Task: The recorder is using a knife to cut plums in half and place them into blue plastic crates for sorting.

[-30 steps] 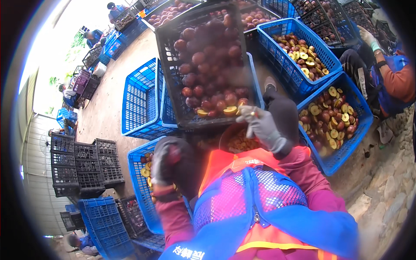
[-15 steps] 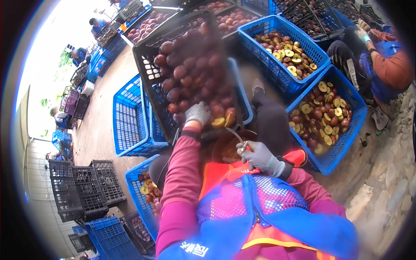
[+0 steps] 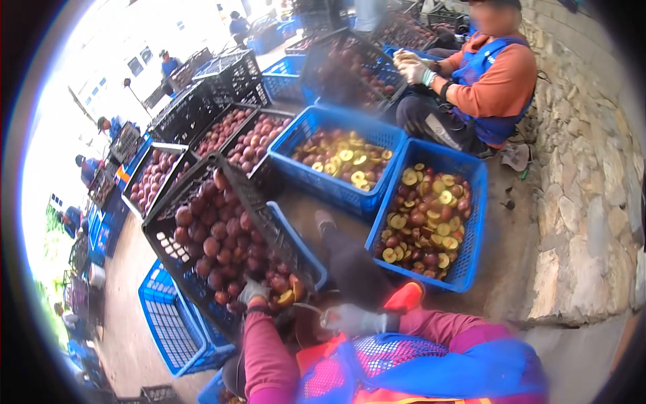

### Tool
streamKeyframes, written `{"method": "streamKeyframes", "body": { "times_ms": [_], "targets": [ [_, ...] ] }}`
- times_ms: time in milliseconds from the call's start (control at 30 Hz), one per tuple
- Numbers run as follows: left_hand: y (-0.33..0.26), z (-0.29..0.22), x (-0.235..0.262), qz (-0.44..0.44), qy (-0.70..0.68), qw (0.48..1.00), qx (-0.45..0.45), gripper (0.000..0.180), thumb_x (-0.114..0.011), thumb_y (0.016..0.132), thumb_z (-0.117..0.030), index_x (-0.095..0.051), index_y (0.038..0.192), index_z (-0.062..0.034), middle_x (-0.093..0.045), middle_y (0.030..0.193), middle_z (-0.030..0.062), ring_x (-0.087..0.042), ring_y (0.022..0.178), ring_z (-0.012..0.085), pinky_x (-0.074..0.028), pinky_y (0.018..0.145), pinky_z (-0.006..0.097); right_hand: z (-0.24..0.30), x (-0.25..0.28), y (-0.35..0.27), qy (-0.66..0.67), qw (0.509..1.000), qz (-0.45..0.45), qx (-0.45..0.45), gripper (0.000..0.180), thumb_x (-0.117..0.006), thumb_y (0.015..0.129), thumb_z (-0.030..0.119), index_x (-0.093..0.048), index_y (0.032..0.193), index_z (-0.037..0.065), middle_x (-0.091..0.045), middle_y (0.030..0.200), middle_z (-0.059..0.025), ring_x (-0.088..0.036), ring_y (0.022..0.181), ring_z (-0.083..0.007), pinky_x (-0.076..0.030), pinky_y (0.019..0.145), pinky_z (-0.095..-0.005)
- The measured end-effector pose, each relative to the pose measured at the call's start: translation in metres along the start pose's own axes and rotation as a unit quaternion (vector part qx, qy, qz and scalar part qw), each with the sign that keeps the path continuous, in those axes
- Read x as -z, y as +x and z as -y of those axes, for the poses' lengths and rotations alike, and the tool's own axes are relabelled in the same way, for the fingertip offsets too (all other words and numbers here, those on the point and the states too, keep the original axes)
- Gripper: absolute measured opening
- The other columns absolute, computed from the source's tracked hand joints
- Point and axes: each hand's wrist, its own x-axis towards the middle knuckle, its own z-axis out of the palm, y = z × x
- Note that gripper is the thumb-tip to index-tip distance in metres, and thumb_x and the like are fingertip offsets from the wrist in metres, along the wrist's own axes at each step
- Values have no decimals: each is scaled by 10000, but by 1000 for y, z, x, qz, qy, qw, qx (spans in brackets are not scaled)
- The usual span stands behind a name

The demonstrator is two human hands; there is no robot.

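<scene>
My left hand, in a grey glove, reaches into a tilted black crate and touches dark red plums. Its fingers are mostly hidden, so whether it grips a plum does not show. Beside it, at the crate's lower corner, lie cut plums with yellow flesh. My right hand, also grey-gloved and blurred, is closed on a knife with a thin curved blade. The blade points left toward the cut plums; the fingers cover the handle.
Blue baskets of halved plums stand ahead and to the right. Nested blue baskets sit at the left. A co-worker sits at the far right, beside a stone wall. Crates of whole plums stand behind.
The view has swung up and to the right, bringing the co-worker and wall further in. My left hand stays among the plums; my right hand still holds the knife.
</scene>
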Motion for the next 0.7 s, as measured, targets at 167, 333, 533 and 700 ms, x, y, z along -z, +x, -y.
{"method": "streamKeyframes", "body": {
  "times_ms": [167,333,533,700],
  "targets": [
    [-14,3,9,-1,-11,1000,9,1236,-814,761,-642,-255,1701,-67,-695,1406,243,-670,1320,411,-424,1167,577,31,14,-16,33,993,5,-111,375,-677,1051,425,-683,1189,77,-682,777,-42,-583,486,-123,-465,460,-294],
    [-21,7,3,-23,-21,999,17,1174,-833,746,-639,-371,1661,-67,-716,1365,238,-688,1288,399,-468,1138,546,49,20,-25,38,988,10,-146,392,-665,1055,428,-697,1189,61,-704,815,-59,-625,574,-145,-505,537,-318],
    [-16,5,4,-8,8,1000,26,1103,-848,748,-631,-441,1605,-70,-714,1356,226,-698,1270,386,-540,1069,513,82,17,-19,37,977,23,-207,407,-654,1059,428,-710,1200,50,-724,841,-75,-676,649,-152,-542,567,-320],
    [-15,-5,6,-13,-4,999,50,1044,-848,774,-574,-445,1569,-30,-717,1345,222,-726,1208,385,-568,1033,496,72,13,-9,32,983,10,-182,396,-665,1054,421,-681,1209,57,-687,802,-54,-629,540,-140,-523,496,-307]
  ]
}}
